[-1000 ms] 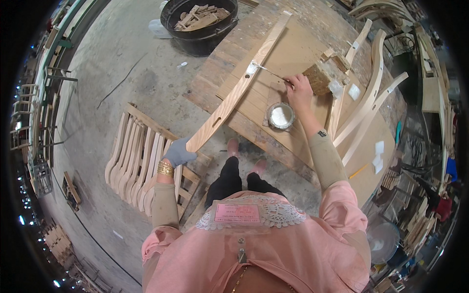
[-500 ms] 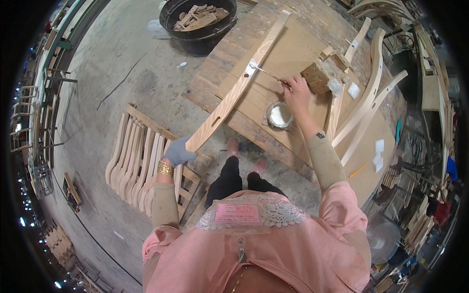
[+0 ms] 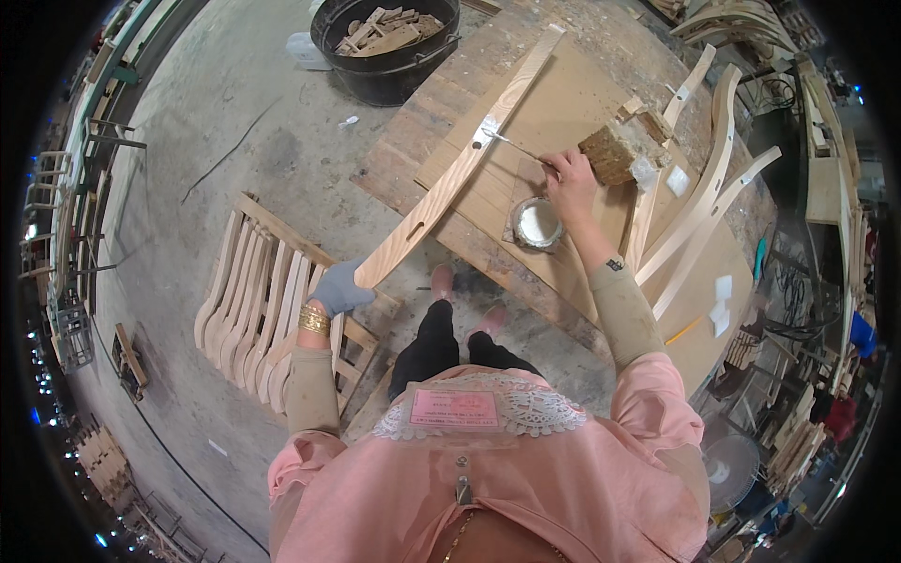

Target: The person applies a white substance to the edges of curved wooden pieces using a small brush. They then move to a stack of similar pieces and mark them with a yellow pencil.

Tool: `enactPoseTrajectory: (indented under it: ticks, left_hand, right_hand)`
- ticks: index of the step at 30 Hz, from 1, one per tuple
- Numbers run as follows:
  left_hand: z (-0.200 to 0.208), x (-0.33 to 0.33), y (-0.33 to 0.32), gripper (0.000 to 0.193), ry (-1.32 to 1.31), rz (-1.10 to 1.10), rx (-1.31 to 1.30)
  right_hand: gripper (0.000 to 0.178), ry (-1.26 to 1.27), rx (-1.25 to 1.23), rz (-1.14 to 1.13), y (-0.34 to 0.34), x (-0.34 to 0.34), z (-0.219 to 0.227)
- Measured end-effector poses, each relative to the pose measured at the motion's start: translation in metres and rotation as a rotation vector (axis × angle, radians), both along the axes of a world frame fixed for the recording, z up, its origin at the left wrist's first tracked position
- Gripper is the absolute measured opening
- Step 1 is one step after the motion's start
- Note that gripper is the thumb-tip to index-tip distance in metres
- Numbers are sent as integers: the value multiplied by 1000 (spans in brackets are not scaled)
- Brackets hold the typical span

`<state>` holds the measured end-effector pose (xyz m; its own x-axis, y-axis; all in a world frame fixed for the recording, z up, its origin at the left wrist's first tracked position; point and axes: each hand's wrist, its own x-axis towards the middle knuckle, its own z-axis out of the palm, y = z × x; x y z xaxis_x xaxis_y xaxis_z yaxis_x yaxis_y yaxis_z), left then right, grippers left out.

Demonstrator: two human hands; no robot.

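Observation:
My left hand (image 3: 341,288), in a grey glove, grips the near end of a long curved wooden leg (image 3: 449,188). The far part of that leg rests on the workbench. It has a slot near my hand and a small hole farther up. My right hand (image 3: 570,175) pinches a thin brush (image 3: 514,144) whose white tip touches the leg beside the hole, where a white wet patch shows. Just below my right hand stands a round jar (image 3: 538,223) of white paste, its rim smeared.
A wooden block (image 3: 610,155) stands on the bench beyond my right hand. Several curved wooden pieces (image 3: 710,178) lie to its right, with a yellow pencil (image 3: 683,330) nearer. A pallet of similar pieces (image 3: 246,300) is at left. A black tub (image 3: 394,70) holds wood scraps.
The brush tip has shifted slightly on the leg and stays at the white patch. My left hand keeps its hold on the leg. The whole view has tilted a little.

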<state>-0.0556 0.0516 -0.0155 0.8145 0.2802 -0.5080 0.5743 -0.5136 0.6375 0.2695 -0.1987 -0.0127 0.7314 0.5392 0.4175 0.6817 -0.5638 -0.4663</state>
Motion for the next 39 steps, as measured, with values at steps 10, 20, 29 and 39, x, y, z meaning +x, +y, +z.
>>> enactPoseTrajectory:
  ticks: [10,20,29,39]
  left_hand:
    - [3,-1,3,54,1,-22,41]
    - [16,3,4,55,75,-47,108]
    - [40,5,3,55,97,-27,139]
    - [69,15,6,51,148,-57,203]
  right_hand:
    - [10,-3,-5,101,-8,-12,15]
    - [8,-270,-623,322,25,28,96]
    - [6,-441,-923,589,99,1,139]
    - [9,-376,-986,498,112,1,156]
